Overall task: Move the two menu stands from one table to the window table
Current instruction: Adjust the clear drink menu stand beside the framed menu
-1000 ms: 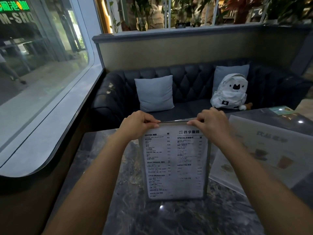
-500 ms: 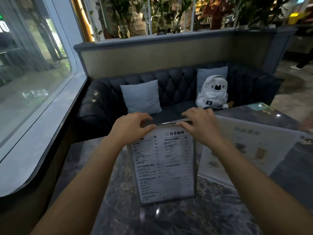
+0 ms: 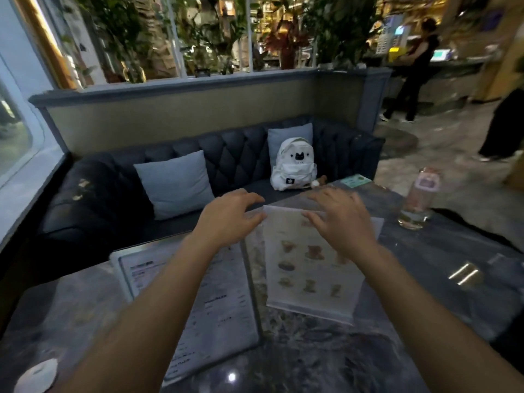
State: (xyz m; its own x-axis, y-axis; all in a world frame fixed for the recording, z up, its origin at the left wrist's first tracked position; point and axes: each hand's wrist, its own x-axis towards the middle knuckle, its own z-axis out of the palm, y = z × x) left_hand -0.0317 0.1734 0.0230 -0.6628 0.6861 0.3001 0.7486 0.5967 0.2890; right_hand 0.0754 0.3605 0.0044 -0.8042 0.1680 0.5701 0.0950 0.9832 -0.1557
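1. I am seeing the text menu stand (image 3: 198,316) standing on the table (image 3: 312,361), nearest me, under my left forearm.
2. The picture menu stand (image 3: 309,265) is standing just beyond, its face toward me and its top edge running left to right.
3. My left hand (image 3: 226,219) and right hand (image 3: 340,222) are hovering at that top edge, fingers (image 3: 314,219) spread, gripping nothing; the right looks nearer.

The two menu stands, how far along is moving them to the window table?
Looks nearly done: the text menu stand stands on the marble table beside the window, with no hand on it. In hand: the left hand and right hand are at the top edge of the picture menu stand, fingers spread. Left: settling that one.
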